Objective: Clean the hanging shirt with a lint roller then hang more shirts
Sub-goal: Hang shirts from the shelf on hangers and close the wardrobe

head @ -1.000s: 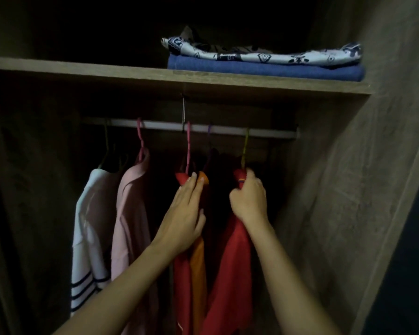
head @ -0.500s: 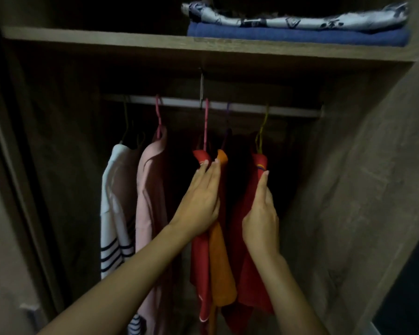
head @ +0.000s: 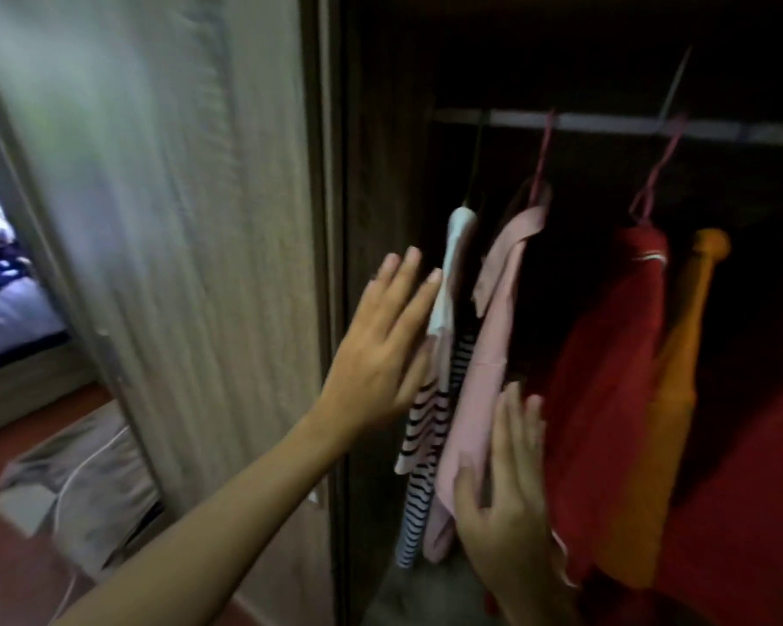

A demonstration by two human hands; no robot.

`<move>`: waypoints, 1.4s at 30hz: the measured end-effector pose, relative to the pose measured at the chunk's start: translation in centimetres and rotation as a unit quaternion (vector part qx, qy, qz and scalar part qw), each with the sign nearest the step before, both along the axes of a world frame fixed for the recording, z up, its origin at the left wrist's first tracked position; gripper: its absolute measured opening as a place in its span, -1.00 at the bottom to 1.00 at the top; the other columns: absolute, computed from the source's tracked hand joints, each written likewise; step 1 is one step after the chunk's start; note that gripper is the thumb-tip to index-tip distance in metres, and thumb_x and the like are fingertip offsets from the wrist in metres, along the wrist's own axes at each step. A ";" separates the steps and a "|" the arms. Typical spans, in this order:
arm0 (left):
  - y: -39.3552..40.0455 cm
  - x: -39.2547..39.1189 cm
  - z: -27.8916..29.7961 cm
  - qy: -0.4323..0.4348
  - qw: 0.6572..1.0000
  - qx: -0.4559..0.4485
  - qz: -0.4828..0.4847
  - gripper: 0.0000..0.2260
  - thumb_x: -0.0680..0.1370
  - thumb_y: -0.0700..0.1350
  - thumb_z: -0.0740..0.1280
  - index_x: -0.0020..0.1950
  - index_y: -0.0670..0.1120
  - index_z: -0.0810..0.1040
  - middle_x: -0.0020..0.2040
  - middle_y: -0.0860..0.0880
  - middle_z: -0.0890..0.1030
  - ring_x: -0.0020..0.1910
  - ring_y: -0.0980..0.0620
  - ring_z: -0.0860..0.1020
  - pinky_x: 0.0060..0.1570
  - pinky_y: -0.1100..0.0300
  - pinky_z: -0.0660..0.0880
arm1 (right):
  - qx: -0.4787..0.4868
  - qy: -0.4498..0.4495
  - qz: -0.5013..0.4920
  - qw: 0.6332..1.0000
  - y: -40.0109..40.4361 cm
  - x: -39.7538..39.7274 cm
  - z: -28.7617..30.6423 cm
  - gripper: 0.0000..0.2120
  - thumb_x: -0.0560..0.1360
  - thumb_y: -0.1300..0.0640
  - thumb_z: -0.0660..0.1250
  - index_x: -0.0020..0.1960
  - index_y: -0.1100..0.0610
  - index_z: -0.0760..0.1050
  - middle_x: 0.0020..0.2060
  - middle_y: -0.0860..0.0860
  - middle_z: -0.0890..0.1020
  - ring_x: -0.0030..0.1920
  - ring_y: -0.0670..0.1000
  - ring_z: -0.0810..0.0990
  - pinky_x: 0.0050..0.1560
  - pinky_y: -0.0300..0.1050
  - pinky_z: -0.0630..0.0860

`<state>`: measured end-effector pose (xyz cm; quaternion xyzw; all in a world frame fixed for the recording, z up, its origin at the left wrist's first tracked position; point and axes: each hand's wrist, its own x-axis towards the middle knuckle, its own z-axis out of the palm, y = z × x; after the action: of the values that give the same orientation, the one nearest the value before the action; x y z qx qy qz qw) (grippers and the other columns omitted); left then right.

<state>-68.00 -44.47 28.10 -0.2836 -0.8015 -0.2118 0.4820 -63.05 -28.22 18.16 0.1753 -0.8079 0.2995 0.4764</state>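
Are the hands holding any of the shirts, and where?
Neither hand grips anything. The left hand lies flat with straight fingers against the striped shirt, near its shoulder. The right hand is open against the pink shirt, low on its side.

no text, label, brand or number can be read anywhere in this view.

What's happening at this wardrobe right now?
A person is working through shirts hanging on the rail of an open wardrobe. The left hand, fingers straight, presses against the white striped shirt at the far left. The right hand, also open, lies on the pink shirt beside it. A red shirt and an orange shirt hang untouched to the right. No lint roller is in view.
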 end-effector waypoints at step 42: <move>-16.2 -11.1 -1.5 0.242 0.962 -0.101 0.071 -0.44 0.61 0.11 0.13 0.55 -0.09 0.14 0.56 -0.13 0.03 0.56 -0.07 -0.10 0.47 -0.09 -0.06 | 0.208 -0.018 -0.336 0.918 -17.4 -6.8 -7.6 -0.23 0.57 -0.19 0.13 0.58 0.14 -0.14 0.58 0.02 -0.13 0.57 0.01 -0.07 0.55 -0.05 -0.09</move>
<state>-79.13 -60.63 26.60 -0.3161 -0.6965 -0.0199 0.6438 -69.89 -45.61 10.56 -0.0163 -0.8718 -0.0499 0.4870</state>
